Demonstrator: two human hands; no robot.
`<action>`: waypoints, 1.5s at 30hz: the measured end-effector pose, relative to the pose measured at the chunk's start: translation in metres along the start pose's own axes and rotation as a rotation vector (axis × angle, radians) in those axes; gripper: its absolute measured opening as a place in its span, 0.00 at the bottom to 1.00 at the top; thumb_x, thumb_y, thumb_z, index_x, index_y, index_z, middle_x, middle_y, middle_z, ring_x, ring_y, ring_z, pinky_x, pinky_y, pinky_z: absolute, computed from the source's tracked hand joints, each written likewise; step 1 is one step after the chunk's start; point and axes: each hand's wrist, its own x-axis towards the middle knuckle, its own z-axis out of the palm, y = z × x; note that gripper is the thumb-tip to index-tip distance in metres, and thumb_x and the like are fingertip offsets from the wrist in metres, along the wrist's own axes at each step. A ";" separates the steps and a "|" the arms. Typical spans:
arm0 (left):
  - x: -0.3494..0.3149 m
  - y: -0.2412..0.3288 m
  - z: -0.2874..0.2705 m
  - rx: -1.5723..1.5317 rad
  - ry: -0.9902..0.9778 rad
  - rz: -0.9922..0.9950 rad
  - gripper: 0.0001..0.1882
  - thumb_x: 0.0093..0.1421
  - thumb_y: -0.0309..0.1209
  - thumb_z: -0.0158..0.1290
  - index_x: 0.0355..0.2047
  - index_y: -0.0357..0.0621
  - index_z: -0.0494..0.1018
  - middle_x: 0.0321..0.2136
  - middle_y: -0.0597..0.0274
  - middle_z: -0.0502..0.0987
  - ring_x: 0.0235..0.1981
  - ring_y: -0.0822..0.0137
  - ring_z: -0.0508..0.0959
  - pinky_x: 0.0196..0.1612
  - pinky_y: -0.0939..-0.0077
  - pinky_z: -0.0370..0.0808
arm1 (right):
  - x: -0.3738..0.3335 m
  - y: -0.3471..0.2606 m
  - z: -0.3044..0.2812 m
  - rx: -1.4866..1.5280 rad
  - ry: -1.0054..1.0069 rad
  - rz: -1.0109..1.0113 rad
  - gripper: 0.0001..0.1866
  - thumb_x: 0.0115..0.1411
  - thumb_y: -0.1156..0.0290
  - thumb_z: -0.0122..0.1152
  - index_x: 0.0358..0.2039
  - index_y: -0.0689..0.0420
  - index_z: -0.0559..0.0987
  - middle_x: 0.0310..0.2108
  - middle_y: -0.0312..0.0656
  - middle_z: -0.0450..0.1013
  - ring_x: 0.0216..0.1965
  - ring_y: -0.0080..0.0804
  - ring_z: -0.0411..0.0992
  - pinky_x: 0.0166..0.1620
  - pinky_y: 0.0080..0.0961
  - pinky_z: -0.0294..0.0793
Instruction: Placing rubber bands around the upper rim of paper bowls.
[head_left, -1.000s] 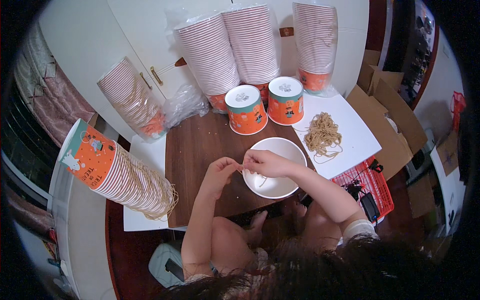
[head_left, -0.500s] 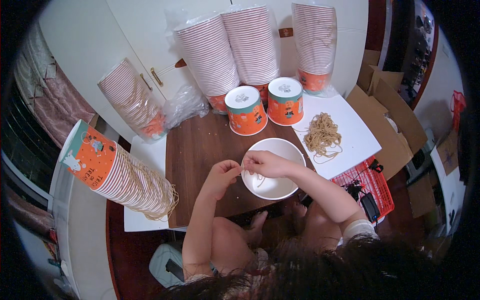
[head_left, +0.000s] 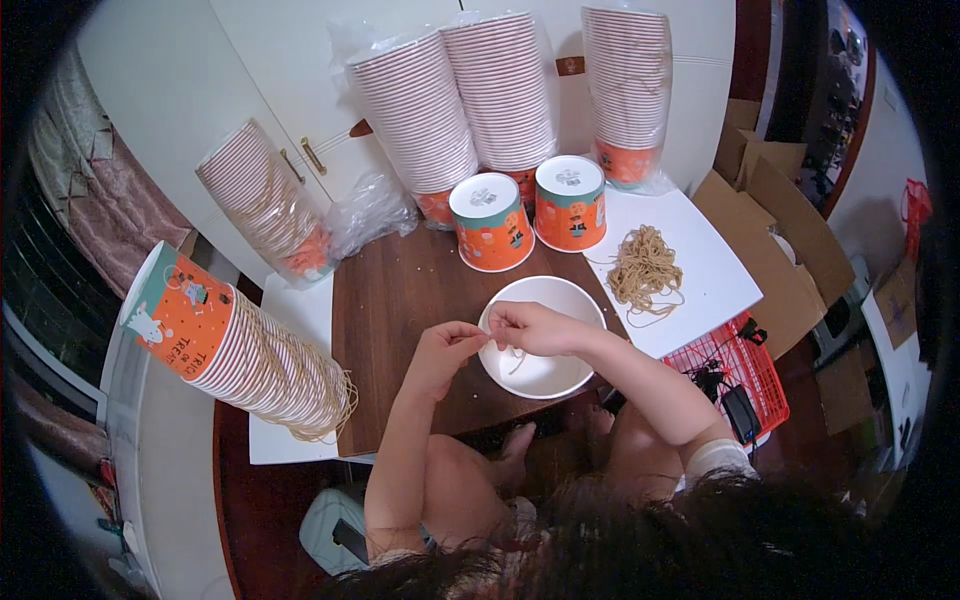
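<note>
Narrowly pinched, the right hand [head_left: 530,328] seems to hold a thin tan cord [head_left: 519,362]; the left hand [head_left: 447,352] is also pinched, but what lies between its fingers is too small to tell. Both sets of fingertips nearly meet above the left rim of the round, white, open paper bucket [head_left: 548,378]. From the right fingers the cord's loose end lies below — toward the person, over the bucket's inside — so the right hand is nearer to it. The right forearm slants in from lower right, the left rises steeply, wrist bent inward.
</note>
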 end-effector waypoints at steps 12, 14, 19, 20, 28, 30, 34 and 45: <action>0.004 -0.004 -0.004 0.014 0.072 -0.003 0.05 0.48 0.27 0.54 0.26 0.39 0.74 0.18 0.71 0.71 0.15 0.83 0.61 0.17 0.90 0.55 | -0.002 -0.001 0.001 -0.046 0.015 -0.103 0.04 0.56 0.71 0.44 0.27 0.57 0.65 0.22 0.36 0.65 0.27 0.25 0.64 0.32 0.23 0.63; 0.005 -0.007 -0.006 -0.016 0.073 0.013 0.05 0.48 0.28 0.54 0.26 0.40 0.74 0.18 0.71 0.70 0.15 0.83 0.61 0.17 0.90 0.54 | -0.002 -0.002 0.001 -0.096 -0.008 -0.144 0.04 0.56 0.71 0.45 0.28 0.57 0.65 0.22 0.37 0.65 0.26 0.26 0.64 0.31 0.24 0.63; 0.003 -0.005 -0.002 -0.028 0.061 0.045 0.04 0.50 0.27 0.52 0.27 0.41 0.73 0.19 0.72 0.71 0.17 0.83 0.63 0.20 0.90 0.57 | -0.003 -0.005 0.001 -0.125 0.003 -0.192 0.03 0.55 0.73 0.45 0.28 0.57 0.66 0.21 0.37 0.65 0.25 0.27 0.64 0.31 0.24 0.64; 0.003 -0.004 -0.002 -0.027 0.048 0.070 0.04 0.51 0.26 0.52 0.27 0.41 0.73 0.20 0.72 0.71 0.19 0.83 0.64 0.21 0.91 0.58 | -0.003 -0.006 0.001 -0.121 -0.001 -0.205 0.02 0.55 0.73 0.46 0.28 0.58 0.66 0.21 0.37 0.65 0.25 0.27 0.64 0.31 0.24 0.64; 0.005 -0.005 -0.017 0.079 0.024 0.278 0.03 0.50 0.24 0.52 0.27 0.40 0.73 0.23 0.72 0.69 0.24 0.81 0.66 0.26 0.88 0.62 | -0.003 -0.012 0.003 0.045 0.172 -0.231 0.04 0.54 0.74 0.47 0.29 0.59 0.66 0.20 0.35 0.65 0.24 0.22 0.64 0.29 0.20 0.64; 0.005 -0.006 -0.016 0.083 -0.007 0.313 0.04 0.49 0.24 0.53 0.27 0.40 0.73 0.26 0.71 0.69 0.25 0.81 0.66 0.27 0.87 0.62 | -0.005 -0.017 -0.001 0.023 0.244 -0.262 0.05 0.54 0.73 0.47 0.30 0.59 0.65 0.21 0.35 0.65 0.23 0.21 0.64 0.28 0.19 0.63; 0.000 0.001 -0.007 0.312 0.076 0.476 0.07 0.46 0.23 0.55 0.28 0.44 0.73 0.29 0.70 0.67 0.27 0.79 0.64 0.29 0.87 0.62 | -0.004 -0.025 -0.006 0.004 0.253 -0.313 0.06 0.52 0.77 0.47 0.32 0.58 0.64 0.22 0.34 0.65 0.24 0.18 0.64 0.28 0.16 0.63; -0.009 0.013 0.000 0.714 0.298 0.705 0.05 0.43 0.27 0.57 0.23 0.46 0.73 0.25 0.66 0.67 0.30 0.67 0.66 0.32 0.76 0.63 | 0.002 -0.031 0.004 0.001 0.230 -0.366 0.06 0.48 0.79 0.47 0.28 0.57 0.63 0.19 0.34 0.64 0.21 0.19 0.63 0.24 0.17 0.61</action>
